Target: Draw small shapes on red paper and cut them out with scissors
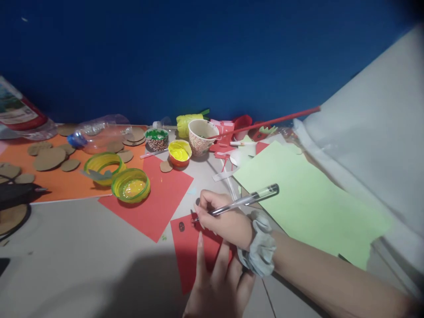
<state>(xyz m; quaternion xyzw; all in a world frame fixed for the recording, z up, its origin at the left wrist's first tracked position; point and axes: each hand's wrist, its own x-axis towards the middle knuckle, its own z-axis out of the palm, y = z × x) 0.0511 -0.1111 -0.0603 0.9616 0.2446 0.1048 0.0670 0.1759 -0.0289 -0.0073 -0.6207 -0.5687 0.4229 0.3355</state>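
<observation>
My right hand is closed around a clear-barrelled pen with a black end. The pen's tip meets a red sheet of paper near its top edge. Left of the tip, a small black drawn mark shows on the paper. My left hand lies flat on the same sheet with its fingers spread, below the right hand. A pale grey scrunchie circles my right wrist. Part of the red sheet is hidden under both hands.
Two yellow-green rings stand on orange and red paper. Behind are a cup of yellow paint, a green paint cup and a patterned paper cup. Cardboard discs and a plastic bottle lie left; green paper lies right.
</observation>
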